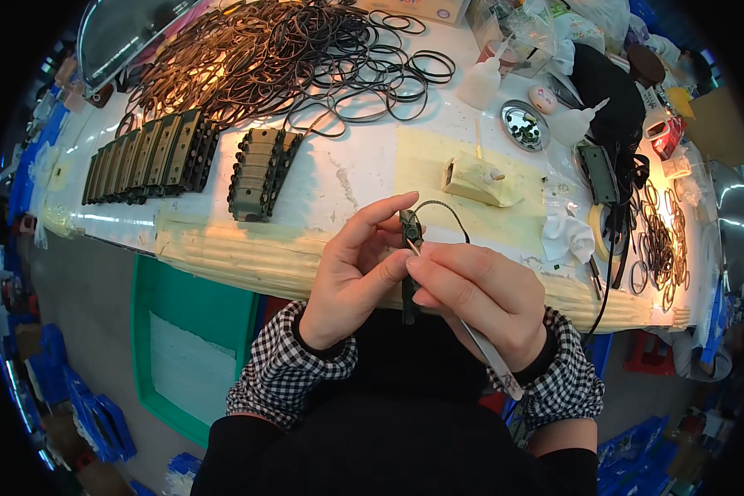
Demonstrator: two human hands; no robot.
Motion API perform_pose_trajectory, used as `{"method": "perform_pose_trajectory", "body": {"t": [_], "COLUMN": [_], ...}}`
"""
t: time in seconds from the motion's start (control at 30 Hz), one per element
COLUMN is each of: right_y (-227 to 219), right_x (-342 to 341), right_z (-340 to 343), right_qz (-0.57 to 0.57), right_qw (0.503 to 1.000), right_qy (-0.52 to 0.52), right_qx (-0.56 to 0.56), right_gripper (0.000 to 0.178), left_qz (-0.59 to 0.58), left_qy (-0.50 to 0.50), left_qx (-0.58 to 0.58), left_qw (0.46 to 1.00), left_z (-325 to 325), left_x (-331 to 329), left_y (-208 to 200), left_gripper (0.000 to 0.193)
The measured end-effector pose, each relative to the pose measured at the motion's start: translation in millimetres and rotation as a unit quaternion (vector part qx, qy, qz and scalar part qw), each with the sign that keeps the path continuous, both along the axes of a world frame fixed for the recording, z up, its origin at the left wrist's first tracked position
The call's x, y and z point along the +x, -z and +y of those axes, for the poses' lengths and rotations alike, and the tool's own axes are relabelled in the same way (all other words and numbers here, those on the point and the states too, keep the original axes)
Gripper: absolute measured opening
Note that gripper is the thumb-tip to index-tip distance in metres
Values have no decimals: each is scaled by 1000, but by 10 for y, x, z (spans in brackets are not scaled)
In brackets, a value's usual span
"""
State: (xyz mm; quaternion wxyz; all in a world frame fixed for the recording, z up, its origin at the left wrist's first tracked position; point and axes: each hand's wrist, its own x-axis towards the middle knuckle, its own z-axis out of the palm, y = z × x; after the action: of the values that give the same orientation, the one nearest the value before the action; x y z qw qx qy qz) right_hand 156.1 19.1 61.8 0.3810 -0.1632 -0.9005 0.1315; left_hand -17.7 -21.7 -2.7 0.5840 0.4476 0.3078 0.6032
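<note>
At the table's near edge (248,256), the left hand (357,279), half-curled, pinches a small dark part (409,306); the right hand (492,293), closed on tweezers (491,359), holds their tips at it: apparently fine fitting, calling next for steadiness.

Block row (150,157) on table (347,183), left of handheld piece (410,226), loop pile (264,62) behind, dish (505,121) right
</note>
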Motion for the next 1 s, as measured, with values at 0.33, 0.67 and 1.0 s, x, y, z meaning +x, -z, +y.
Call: {"method": "perform_pose_trajectory", "body": {"t": [0.33, 0.67, 1.0], "right_y": [-77, -326, -9], "right_x": [-6, 212, 115], "right_z": [-67, -27, 206], "right_qz": [-6, 37, 14], "right_qw": [998, 994, 987], "right_qy": [47, 84, 40], "right_qx": [-34, -60, -157], "right_gripper": [22, 21, 30], "left_qz": [29, -11, 54], "left_qy": [4, 37, 86], "left_qx": [-11, -82, -59], "left_qw": [1000, 996, 993], "left_z": [-25, -22, -8], "left_x": [23, 30, -6], "left_y": [-84, -146, -183], "left_gripper": [46, 37, 44]}}
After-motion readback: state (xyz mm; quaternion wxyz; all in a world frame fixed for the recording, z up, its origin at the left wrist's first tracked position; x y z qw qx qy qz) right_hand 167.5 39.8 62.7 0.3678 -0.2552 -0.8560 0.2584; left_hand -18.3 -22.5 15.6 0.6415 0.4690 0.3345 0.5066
